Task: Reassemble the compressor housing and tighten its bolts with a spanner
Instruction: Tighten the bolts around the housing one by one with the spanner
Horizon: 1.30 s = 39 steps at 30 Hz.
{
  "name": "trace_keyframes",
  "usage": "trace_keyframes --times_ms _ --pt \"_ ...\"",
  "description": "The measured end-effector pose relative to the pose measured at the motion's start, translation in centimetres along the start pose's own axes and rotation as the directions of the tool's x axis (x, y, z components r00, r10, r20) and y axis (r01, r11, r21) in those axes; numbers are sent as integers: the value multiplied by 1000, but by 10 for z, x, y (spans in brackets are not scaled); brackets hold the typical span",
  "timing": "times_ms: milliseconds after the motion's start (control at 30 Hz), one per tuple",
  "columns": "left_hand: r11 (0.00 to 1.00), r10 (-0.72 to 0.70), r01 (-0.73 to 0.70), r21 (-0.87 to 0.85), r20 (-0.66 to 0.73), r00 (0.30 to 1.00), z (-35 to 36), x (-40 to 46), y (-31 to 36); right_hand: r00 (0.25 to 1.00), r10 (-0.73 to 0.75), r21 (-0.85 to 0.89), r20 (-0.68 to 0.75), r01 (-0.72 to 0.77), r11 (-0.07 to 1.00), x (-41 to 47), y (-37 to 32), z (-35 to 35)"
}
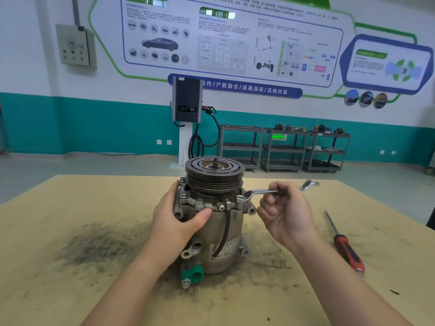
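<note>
Right hand [286, 211] grips the spanner [261, 192] seated on a 3 o'clock flange bolt [240, 198], left hand [182, 216] clamps the upright compressor [216, 222] mid-bench [70, 278]; tightening seems underway, next needing a steady swing.

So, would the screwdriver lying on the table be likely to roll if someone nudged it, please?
Probably yes: the screwdriver has a rounded red handle and thin shaft, lying free on the flat table. It looks rigid and fairly light, so a sideways push would likely shift it easily.
</note>
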<state>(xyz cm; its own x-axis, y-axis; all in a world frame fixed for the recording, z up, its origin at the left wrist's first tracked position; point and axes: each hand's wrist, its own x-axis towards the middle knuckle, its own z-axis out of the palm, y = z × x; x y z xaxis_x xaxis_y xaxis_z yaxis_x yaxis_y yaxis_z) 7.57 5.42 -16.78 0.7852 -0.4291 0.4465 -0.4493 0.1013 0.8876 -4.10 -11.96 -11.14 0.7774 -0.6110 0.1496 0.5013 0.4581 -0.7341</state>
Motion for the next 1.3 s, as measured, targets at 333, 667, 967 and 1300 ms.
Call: trace_keyframes --times_ms 333,667,967,1300 --pt "1000 18 -18 22 13 1000 -1 -2 7 781 -599 -448 178 606 657 -60 23 -2" --pt "999 42 -42 -9 -8 999 0 3 8 559 -536 -676 632 736 -31 -68 46 43" --pt "999 40 -40 12 9 999 -1 -3 10 871 -467 -299 -152 409 862 -47 -4 24" --pt "999 51 -51 -8 -6 999 0 -2 7 993 -86 16 -80 87 996 -24 -3 10"
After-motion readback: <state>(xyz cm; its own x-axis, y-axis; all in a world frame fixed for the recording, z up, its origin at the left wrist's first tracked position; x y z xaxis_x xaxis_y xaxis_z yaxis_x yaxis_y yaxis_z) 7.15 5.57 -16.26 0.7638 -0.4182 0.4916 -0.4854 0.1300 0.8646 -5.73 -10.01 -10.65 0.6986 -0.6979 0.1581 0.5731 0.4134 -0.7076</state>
